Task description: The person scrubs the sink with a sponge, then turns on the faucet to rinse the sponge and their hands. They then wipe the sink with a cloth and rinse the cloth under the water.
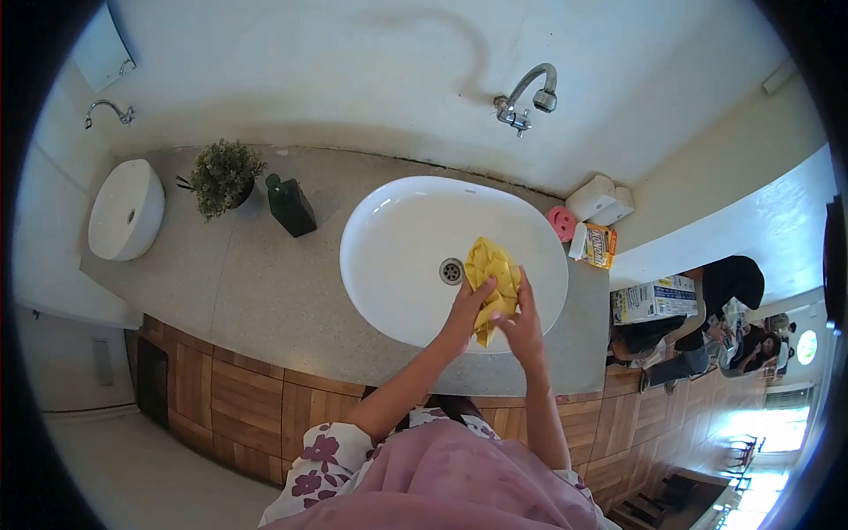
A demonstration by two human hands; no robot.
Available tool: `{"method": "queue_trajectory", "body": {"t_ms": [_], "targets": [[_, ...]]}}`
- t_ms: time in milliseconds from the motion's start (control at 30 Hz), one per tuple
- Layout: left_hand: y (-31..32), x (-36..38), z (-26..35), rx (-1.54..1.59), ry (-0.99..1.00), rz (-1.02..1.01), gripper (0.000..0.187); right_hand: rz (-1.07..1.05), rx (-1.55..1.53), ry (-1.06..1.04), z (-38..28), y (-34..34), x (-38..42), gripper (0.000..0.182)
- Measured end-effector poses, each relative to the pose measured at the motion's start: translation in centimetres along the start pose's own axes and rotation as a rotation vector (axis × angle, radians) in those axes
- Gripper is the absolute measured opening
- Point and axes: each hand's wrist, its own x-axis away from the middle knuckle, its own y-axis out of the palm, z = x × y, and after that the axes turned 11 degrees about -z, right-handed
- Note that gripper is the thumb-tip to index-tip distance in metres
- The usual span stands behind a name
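A crumpled yellow cloth (496,276) is held between my two hands over the front right part of the large white basin (389,221). My left hand (470,309) grips the cloth's left side, its thumb lying across the fabric. On the right side, my right hand (522,327) has its fingers closed round the cloth's edge. The metal drain (451,271) shows just left of the cloth. On the wall behind the basin is a chrome tap (527,97).
Right of the basin stand a pink smiling sponge (560,223), an orange packet (600,246) and white rolls (590,198). Leftward are a dark green bottle (291,206), a potted plant (224,177) and a smaller basin (126,209). People sit at far right.
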Motion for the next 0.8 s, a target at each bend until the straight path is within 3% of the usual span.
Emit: {"method": "queue_trajectory", "body": {"t_ms": [67, 167, 267, 333, 467, 533, 567, 633, 667, 733, 800], "targets": [[-0.1, -0.4, 0.1, 0.018, 0.041, 0.038, 0.054, 0.066, 0.264, -0.107, -0.6, 0.6, -0.3, 0.066], [-1.4, -0.4, 0.9, 0.068, 0.007, 0.009, 0.054, -0.051, 0.176, 0.030, -0.2, -1.2, -1.8, 0.060], [-2.1, 0.2, 1.9, -0.129, -0.137, -0.031, 0.058, -0.048, 0.018, 0.055, -0.7, -3.3, -3.1, 0.052], [-3.3, 0.0, 1.0, -0.473, 0.004, -0.055, 0.061, 0.013, 0.012, -0.009, -2.9, -4.6, -3.9, 0.047], [-6.1, -0.2, 1.7, -0.762, -0.086, -0.048, 0.065, 0.055, -0.166, -0.105, -6.5, -7.2, -5.1, 0.034], [-6.0, -0.7, 2.8, -1.368, -0.113, -0.167, 0.068, -0.038, -0.177, -0.122, -7.9, -7.5, -5.4, 0.032], [-5.4, -0.8, 2.7, -1.367, -0.113, -0.167, 0.068, -0.132, -0.189, -0.133, -8.1, -7.4, -5.4, 0.030], [-3.3, -1.2, 2.8, -1.223, 0.231, -0.171, 0.073, -0.180, -0.240, -0.143, -8.1, -6.9, -5.8, 0.031], [-2.2, -1.4, 2.8, -1.223, 0.232, -0.168, 0.073, -0.227, -0.292, -0.154, -8.0, -6.7, -5.9, 0.031], [-0.3, -1.7, 2.7, -0.784, 0.355, -0.036, 0.071, -0.222, -0.423, -0.138, -8.2, -6.4, -5.8, 0.031], [0.2, -2.1, 3.2, -0.604, 0.351, -0.022, 0.065, -0.215, -0.555, -0.120, -7.7, -7.0, -5.6, 0.031]]}}
